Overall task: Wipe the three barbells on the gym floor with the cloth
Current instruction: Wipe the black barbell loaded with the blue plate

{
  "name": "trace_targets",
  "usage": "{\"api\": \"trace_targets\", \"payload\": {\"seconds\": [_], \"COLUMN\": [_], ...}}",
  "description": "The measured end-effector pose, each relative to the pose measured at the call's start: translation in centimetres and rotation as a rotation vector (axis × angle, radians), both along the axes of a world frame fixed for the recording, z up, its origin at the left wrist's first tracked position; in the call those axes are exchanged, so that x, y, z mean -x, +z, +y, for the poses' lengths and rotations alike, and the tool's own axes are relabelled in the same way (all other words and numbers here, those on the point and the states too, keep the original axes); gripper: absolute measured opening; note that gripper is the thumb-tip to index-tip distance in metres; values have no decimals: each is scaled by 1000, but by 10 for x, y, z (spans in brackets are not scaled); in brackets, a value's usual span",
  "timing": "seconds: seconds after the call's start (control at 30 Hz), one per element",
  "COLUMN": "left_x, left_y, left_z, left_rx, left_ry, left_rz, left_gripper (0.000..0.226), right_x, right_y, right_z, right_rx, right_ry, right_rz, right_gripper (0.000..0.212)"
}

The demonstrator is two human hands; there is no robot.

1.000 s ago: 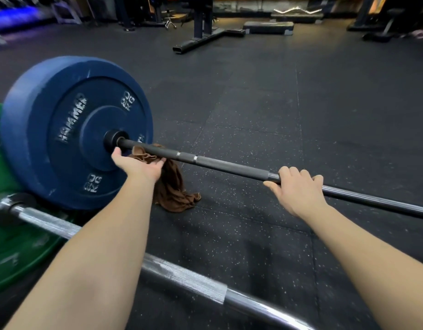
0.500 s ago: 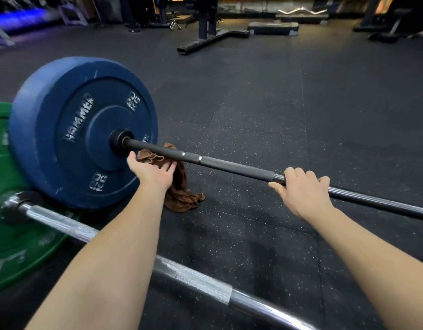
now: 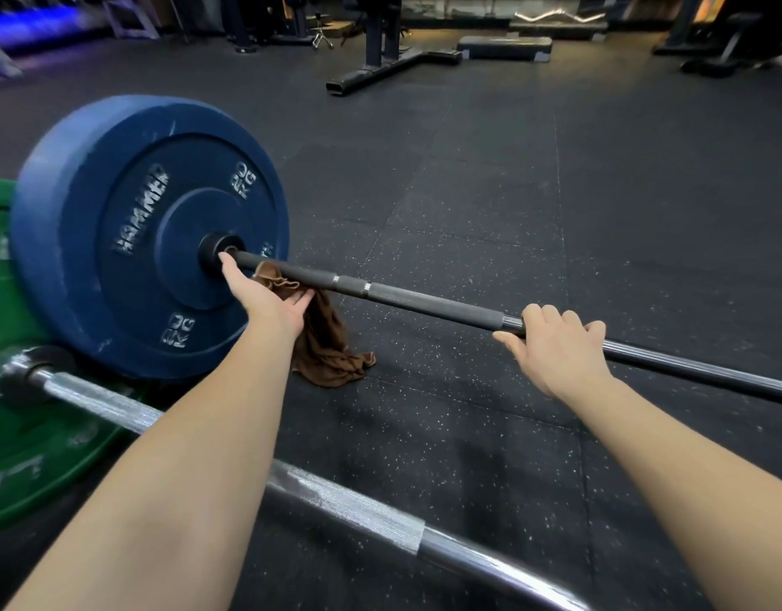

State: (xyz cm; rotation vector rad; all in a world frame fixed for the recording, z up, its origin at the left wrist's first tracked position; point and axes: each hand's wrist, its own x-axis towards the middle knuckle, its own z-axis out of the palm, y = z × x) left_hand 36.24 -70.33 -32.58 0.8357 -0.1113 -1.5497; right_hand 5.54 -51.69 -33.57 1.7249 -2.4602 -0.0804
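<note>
A black barbell lies across the rubber floor, its left end carrying a blue HAMMER plate. My left hand reaches under the bar right at the plate's collar and holds a brown cloth against the bar. The rest of the cloth hangs down and touches the floor. Further right, my right hand grips the same bar where the foam sleeve ends. A chrome barbell with a green plate lies closer to me, under my forearms.
A black bench frame and a low step platform stand at the back. A curl bar rests behind them. More machines line the far wall. Dark speckled rubber floor stretches beyond the black bar.
My left hand slid the cloth a little right along the black bar, then back left to the collar. My right hand kept its grip in the same spot.
</note>
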Motion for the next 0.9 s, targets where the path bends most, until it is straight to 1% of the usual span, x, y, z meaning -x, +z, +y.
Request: {"api": "trace_targets", "payload": {"seconds": [0.07, 0.3, 0.4, 0.43, 0.57, 0.63, 0.73, 0.83, 0.9], "left_x": [5, 51, 67, 67, 46, 31, 16, 25, 36], "left_y": [-1, -7, -4, -3, -4, -5, -3, 2, 4], "left_z": [4, 31, 38, 36, 16, 6, 2, 11, 17], "left_rx": [-9, -40, -51, -50, -28, -26, -52, -82, -120], "left_ry": [11, -54, -41, -32, -8, 10, 34, 88, 133], "left_rz": [-11, 5, 21, 16, -21, -21, -24, -26, -67], "left_gripper": [86, 87, 75, 73, 78, 77, 84, 78, 74], "right_x": [0, 0, 0, 0, 3, 3, 4, 3, 3], "right_y": [0, 0, 2, 3, 7, 7, 4, 3, 4], "right_z": [1, -1, -1, -2, -4, -4, -3, -1, -1], "right_rx": [1, -22, -26, -34, -80, -80, -68, -45, -47], "right_ry": [0, -16, -12, -10, -6, -3, 2, 9, 4], "right_rz": [-4, -17, -32, -39, -65, -69, -52, -22, -18], "right_gripper": [50, 50, 48, 46, 46, 47, 47, 50, 50]}}
